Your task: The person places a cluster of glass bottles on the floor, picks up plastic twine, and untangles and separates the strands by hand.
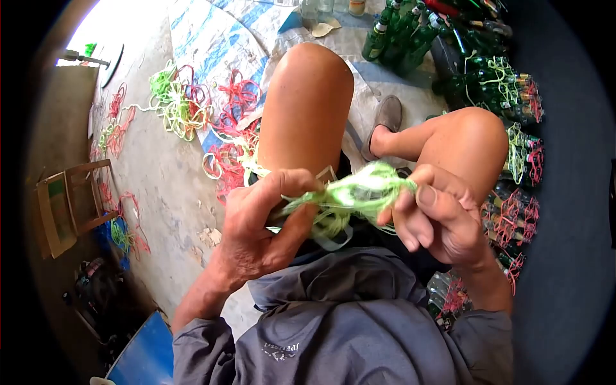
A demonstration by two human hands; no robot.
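Note:
A loose tangle of light-green plastic string (366,189) stretches between my hands above my lap. My left hand (266,215) grips its left end between thumb and fingers, with strand ends sticking out past them. Around the right end, the fingers and thumb of my right hand (439,215) are closed in a pinch. Part of the tangle is blurred by motion, and a few loops hang below it.
Piles of green string (179,106) and red string (228,167) lie on the concrete floor and a striped tarp (218,29). Green bottles (401,38) stand ahead; string-wrapped bottles (504,83) line the right. A wooden frame (90,192) stands at left.

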